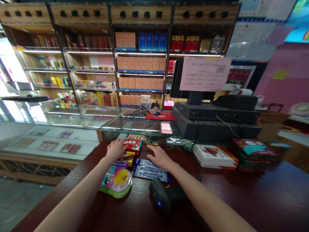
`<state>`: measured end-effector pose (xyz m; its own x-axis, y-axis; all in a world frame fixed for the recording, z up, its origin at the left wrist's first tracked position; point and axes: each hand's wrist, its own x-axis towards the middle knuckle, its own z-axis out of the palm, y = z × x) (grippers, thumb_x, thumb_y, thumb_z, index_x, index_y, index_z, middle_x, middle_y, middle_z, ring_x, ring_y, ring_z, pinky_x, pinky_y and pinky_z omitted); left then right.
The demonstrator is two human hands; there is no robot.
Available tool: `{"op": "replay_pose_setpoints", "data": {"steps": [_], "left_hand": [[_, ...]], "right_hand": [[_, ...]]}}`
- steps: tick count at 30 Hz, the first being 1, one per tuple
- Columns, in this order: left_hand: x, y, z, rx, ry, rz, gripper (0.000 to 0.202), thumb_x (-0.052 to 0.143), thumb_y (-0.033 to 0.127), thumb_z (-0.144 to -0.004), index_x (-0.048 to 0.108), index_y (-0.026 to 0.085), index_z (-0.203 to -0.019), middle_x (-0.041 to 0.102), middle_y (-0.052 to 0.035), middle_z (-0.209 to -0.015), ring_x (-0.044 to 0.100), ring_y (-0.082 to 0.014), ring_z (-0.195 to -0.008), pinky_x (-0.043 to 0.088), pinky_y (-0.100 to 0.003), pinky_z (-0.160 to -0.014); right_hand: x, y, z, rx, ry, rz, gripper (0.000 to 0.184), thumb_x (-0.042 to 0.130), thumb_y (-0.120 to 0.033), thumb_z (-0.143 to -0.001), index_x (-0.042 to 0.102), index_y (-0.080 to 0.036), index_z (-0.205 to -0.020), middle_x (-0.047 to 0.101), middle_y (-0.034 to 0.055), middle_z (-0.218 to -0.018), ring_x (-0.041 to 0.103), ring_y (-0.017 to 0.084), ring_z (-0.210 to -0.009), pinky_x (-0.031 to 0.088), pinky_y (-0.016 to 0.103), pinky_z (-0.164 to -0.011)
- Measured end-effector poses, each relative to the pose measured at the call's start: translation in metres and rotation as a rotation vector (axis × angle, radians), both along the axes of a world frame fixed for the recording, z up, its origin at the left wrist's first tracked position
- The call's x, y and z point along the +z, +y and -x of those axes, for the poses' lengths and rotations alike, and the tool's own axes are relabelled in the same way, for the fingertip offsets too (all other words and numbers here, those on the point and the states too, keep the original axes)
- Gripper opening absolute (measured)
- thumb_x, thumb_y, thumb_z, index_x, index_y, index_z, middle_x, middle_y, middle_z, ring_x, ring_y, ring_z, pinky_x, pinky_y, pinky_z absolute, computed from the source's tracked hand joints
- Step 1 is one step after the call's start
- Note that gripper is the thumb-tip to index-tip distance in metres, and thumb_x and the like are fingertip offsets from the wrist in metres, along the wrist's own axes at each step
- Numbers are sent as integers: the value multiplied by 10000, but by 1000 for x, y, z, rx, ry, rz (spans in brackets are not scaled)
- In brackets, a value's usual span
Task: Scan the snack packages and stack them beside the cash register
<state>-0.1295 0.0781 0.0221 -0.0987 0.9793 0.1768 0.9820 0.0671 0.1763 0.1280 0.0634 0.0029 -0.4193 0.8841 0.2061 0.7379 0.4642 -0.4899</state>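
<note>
My left hand [115, 149] rests on a red snack packet [133, 145] on the dark wooden counter [241, 199], its fingers curled over the packet's left end. My right hand [159, 158] lies flat with fingers stretched out, touching the top edge of blue-and-white wrapped bars [151, 171]. A dark gold-brown packet [126, 158] lies between the hands. Nearer to me sits a round pink and green toy pack [117, 182]. A black barcode scanner [161, 195] with a blue light lies under my right forearm.
A black till with monitor and pink notice [205, 74] stands at the right on a glass display case [96, 120]. Stacked boxes [214, 156] and packets [253, 154] lie on the counter's right. Shelves of cartons [140, 67] fill the back wall.
</note>
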Motion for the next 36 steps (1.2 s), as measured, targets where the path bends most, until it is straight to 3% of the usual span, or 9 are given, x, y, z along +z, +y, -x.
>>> {"op": "replay_pose_setpoints", "data": {"steps": [7, 16, 22, 30, 36], "left_hand": [[-7, 6, 16, 56, 12, 33, 500, 423, 464, -925, 541, 295, -1381, 588, -96, -1432, 497, -350, -1345, 370, -564, -1085], [-9, 12, 28, 107, -20, 82, 550, 355, 403, -964, 443, 204, -1468, 672, -174, -1310, 584, -348, -1279, 359, -595, -1086], [-10, 9, 31, 100, -52, 70, 533, 335, 293, -962, 421, 192, -1479, 725, -165, -1212, 651, -316, -1197, 389, -548, -1070], [-5, 0, 28, 78, -134, 26, 502, 328, 276, -969, 464, 198, -1445, 731, -144, -1205, 662, -307, -1182, 447, -487, -1019], [3, -9, 19, 45, -217, -47, 484, 377, 297, -961, 493, 214, -1424, 733, -118, -1207, 695, -271, -1116, 506, -381, -923]], "right_hand": [[-9, 20, 26, 77, 54, -4, 590, 610, -289, -871, 509, -288, -1452, 634, 53, -1394, 576, 258, -1274, 440, 394, -1051], [-15, 29, 44, 154, 201, 74, 637, 648, -264, -830, 501, -316, -1448, 688, 25, -1311, 627, 278, -1202, 458, 392, -1017], [-15, 27, 49, 167, 268, 70, 691, 646, -234, -816, 470, -291, -1482, 688, 35, -1317, 635, 275, -1204, 462, 380, -1029], [-9, 20, 41, 152, 275, 104, 731, 632, -245, -819, 427, -198, -1519, 664, 107, -1352, 636, 288, -1222, 462, 399, -1050], [-1, 0, 24, 87, 325, 117, 731, 619, -235, -817, 426, -197, -1522, 608, 120, -1423, 593, 283, -1291, 438, 414, -1091]]}}
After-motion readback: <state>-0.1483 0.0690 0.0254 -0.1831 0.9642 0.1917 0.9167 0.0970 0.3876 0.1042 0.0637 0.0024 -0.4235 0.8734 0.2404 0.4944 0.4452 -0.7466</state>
